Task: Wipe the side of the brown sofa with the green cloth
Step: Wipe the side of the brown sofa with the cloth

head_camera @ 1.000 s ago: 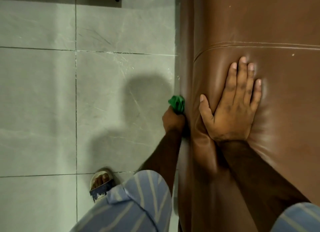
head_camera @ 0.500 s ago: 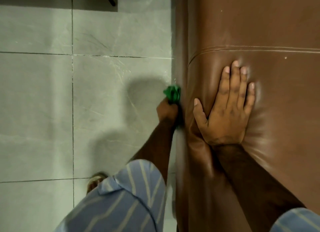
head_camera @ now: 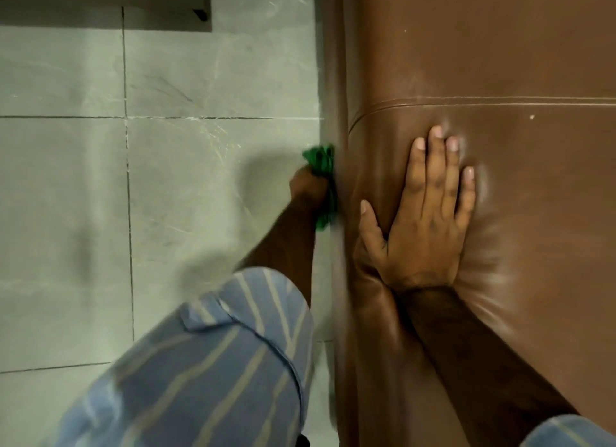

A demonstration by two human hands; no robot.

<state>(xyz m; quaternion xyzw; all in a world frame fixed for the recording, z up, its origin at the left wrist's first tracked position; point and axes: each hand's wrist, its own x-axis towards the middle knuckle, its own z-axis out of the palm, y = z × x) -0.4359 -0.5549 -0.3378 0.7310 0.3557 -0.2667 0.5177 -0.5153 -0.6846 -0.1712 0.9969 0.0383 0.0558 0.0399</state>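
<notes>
The brown sofa (head_camera: 483,63) fills the right half of the view, its leather top facing me and its side dropping away along the left edge. My left hand (head_camera: 308,188) is closed around the bunched green cloth (head_camera: 321,166), which is pressed against the sofa's side; part of the cloth is hidden by the hand. My right hand (head_camera: 423,213) lies flat on the sofa's top with fingers spread, denting the leather and holding nothing.
Grey floor tiles (head_camera: 166,196) with dark grout lines cover the left half. A dark piece of furniture (head_camera: 106,3) with a small foot stands at the top left. My striped blue sleeve (head_camera: 216,363) hangs low in the foreground.
My left hand with the green cloth has slid farther along the sofa's side, away from me. My foot in its sandal has dropped out of sight behind the sleeve. The right hand stays planted.
</notes>
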